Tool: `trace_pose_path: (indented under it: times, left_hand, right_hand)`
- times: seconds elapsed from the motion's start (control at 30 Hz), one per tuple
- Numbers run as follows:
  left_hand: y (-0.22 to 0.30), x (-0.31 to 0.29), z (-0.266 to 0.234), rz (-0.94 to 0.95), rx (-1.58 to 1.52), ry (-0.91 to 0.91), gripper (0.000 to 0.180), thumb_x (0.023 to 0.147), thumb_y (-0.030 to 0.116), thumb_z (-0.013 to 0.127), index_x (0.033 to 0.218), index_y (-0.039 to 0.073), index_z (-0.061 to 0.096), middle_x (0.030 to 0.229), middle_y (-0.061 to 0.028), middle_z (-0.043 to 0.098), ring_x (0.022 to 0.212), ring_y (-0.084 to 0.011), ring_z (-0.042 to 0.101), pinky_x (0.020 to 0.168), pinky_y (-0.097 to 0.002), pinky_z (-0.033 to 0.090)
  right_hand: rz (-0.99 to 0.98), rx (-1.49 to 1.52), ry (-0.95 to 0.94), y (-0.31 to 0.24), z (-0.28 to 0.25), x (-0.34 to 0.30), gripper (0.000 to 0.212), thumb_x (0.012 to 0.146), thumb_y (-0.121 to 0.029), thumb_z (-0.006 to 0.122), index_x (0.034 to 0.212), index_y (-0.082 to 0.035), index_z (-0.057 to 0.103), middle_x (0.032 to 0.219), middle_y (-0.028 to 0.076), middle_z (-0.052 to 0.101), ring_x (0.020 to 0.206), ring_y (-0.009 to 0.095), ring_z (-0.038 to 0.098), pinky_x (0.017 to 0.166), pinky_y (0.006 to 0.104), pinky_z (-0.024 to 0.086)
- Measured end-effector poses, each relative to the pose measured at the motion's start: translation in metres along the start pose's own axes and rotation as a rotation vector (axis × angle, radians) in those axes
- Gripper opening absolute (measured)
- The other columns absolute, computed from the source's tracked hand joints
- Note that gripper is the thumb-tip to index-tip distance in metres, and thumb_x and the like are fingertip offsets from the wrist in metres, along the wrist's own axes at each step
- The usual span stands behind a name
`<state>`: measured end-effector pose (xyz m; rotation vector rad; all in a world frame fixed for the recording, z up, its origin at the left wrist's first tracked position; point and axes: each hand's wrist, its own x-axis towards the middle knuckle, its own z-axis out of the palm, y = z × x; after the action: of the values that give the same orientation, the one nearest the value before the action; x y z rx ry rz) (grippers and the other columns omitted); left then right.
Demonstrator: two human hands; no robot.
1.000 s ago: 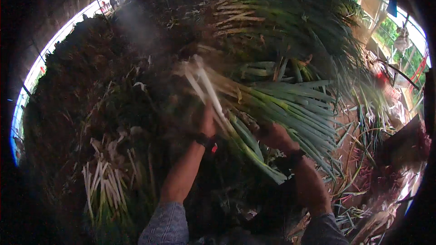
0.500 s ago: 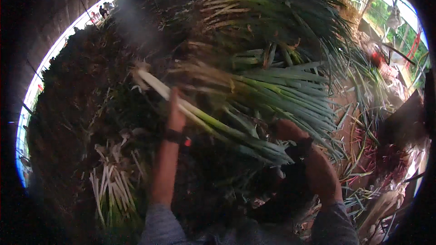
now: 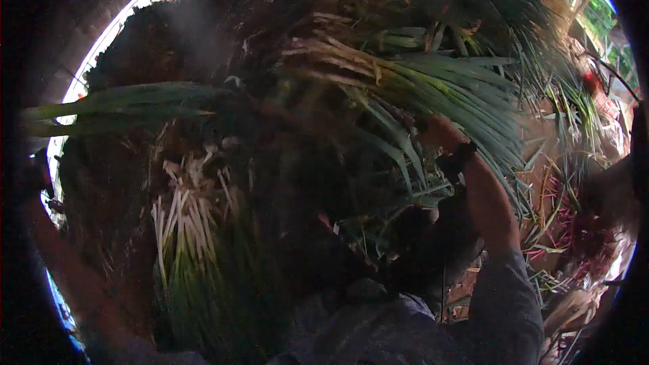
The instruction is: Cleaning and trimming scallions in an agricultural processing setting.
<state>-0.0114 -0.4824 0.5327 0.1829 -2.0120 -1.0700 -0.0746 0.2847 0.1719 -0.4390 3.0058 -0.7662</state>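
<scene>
Two bare forearms [image 3: 492, 206] spread wide: L hand [image 3: 35, 152] at left edge by long green leaves [image 3: 135, 99], grip too dark to tell; R hand [image 3: 443, 134] bent, hold unclear, nr pale-ended green stalks [image 3: 433, 84], right.

Daylight [image 3: 118, 31] glares beneath a dark roof [image 3: 98, 0], with greenery [image 3: 600, 19] outside upper right

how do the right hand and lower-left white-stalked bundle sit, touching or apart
Apart: the head view shows a wide dark gap between right hand and bundle.
</scene>
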Motion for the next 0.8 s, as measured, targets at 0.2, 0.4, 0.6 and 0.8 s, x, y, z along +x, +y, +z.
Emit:
trace_pose_path:
  times: [0.2, 0.4, 0.6, 0.8]
  left_hand:
    - [-0.119, -0.075, -0.097, -0.302, 0.436, -0.111, 0.033, 0.092, 0.039, 0.054, 0.085, 0.007, 0.059, 0.076, -0.0018, 0.056, 0.068, -0.0142, 0.055, 0.061, -0.0325, 0.045]
    - [-0.205, -0.127, -0.072, -0.623, 0.834, -0.483, 0.032, 0.091, 0.036, 0.056, 0.081, 0.006, 0.060, 0.074, -0.0009, 0.056, 0.064, -0.0134, 0.054, 0.057, -0.0324, 0.045]
    - [-0.195, -0.158, 0.045, -0.513, 0.662, -0.738, 0.031, 0.089, 0.033, 0.058, 0.077, 0.005, 0.061, 0.072, -0.0001, 0.056, 0.061, -0.0126, 0.053, 0.053, -0.0322, 0.044]
    - [-0.068, -0.210, 0.373, -0.240, -0.092, -1.039, 0.035, 0.089, 0.041, 0.063, 0.096, 0.007, 0.066, 0.082, 0.0011, 0.060, 0.069, -0.0097, 0.053, 0.059, -0.0267, 0.043]
  right_hand:
    - [-0.091, 0.686, -0.033, 0.024, 0.014, 0.008, 0.047, 0.077, -0.031, 0.066, 0.117, -0.007, 0.059, 0.092, 0.016, 0.067, 0.083, 0.031, 0.064, 0.074, 0.0422, 0.050]
    - [0.066, 0.429, 0.167, 0.102, 0.011, -0.019, 0.036, 0.081, -0.031, 0.064, 0.108, -0.006, 0.064, 0.080, 0.016, 0.068, 0.065, 0.028, 0.063, 0.061, 0.0399, 0.051]
    - [0.233, 0.108, -0.031, -0.001, -0.013, -0.019, 0.032, 0.084, -0.029, 0.063, 0.106, -0.006, 0.065, 0.076, 0.013, 0.067, 0.063, 0.025, 0.064, 0.057, 0.0378, 0.053]
    - [0.011, 0.143, -0.209, 0.048, 0.004, -0.032, 0.032, 0.081, -0.027, 0.064, 0.105, -0.005, 0.065, 0.070, 0.010, 0.065, 0.057, 0.022, 0.062, 0.052, 0.0354, 0.052]
